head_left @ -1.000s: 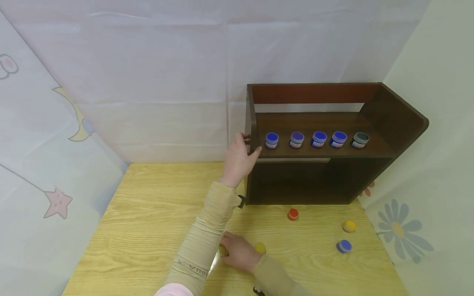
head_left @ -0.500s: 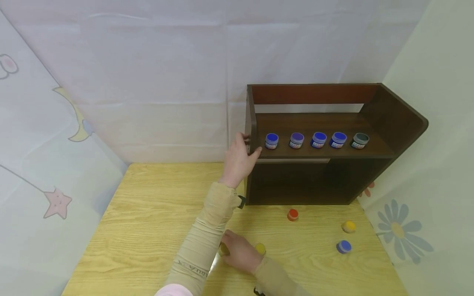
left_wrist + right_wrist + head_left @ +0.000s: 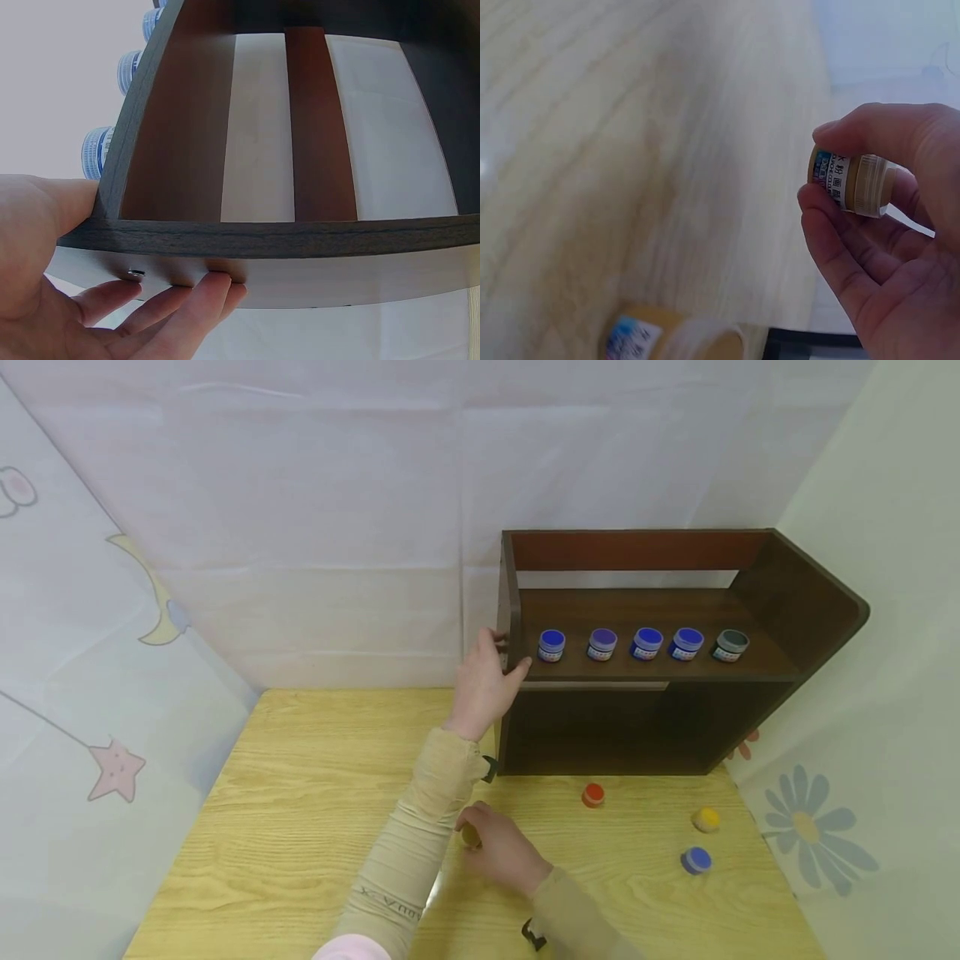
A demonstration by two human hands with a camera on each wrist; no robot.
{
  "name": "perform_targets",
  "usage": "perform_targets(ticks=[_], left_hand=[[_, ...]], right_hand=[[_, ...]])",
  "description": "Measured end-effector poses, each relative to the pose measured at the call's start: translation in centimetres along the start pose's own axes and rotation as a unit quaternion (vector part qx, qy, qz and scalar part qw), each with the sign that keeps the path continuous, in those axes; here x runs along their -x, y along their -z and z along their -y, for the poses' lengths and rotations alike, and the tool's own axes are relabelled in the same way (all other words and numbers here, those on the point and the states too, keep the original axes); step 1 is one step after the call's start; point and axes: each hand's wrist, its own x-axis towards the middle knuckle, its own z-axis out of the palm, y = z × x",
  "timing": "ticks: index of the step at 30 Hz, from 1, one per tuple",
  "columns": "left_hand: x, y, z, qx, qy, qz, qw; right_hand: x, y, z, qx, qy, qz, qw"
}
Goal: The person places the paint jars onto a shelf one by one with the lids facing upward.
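My left hand (image 3: 482, 689) grips the left side panel of a dark brown wooden shelf (image 3: 660, 581). In the left wrist view the thumb lies on the panel's front edge and the fingers (image 3: 191, 315) press its outer face. Lower down, my right hand (image 3: 504, 858) pinches a small ochre paint jar (image 3: 847, 180) between thumb and fingertips, over the table. The jar is tipped on its side in the right wrist view, label showing. A second ochre paint jar (image 3: 671, 337) appears at that view's bottom edge; in the head view the right hand and sleeve hide it.
On the upper board stand a blue jar (image 3: 551, 646), a purple one (image 3: 602, 644), two more blue ones and a dark grey jar (image 3: 731, 646). A red jar (image 3: 593, 795), a yellow jar (image 3: 707, 819) and a blue jar (image 3: 697, 860) sit on the wooden table (image 3: 322, 777).
My right hand has shifted slightly away from me and to the right, carrying the ochre jar, and now covers the yellowish jar seen beside it earlier. My left hand has stayed on the shelf.
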Motion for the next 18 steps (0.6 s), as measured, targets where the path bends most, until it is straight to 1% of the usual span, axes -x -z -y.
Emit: perform_targets(ticks=[7,12,18], left_hand=[[0.0,0.0,0.0,0.002,0.001,0.003,1.0],[0.0,0.0,0.0,0.008,0.005,0.007,0.9999],[0.0,0.0,0.0,0.003,0.007,0.009,0.9999]], right_hand=[[-0.2,1.6,-0.6,-0.02,-0.016,-0.046,0.9986],[-0.3,2.7,-1.0,-0.037,-0.035,-0.064,0.9966],[-0.4,4.0,-1.2,-0.042,-0.041,-0.083,0.9949]])
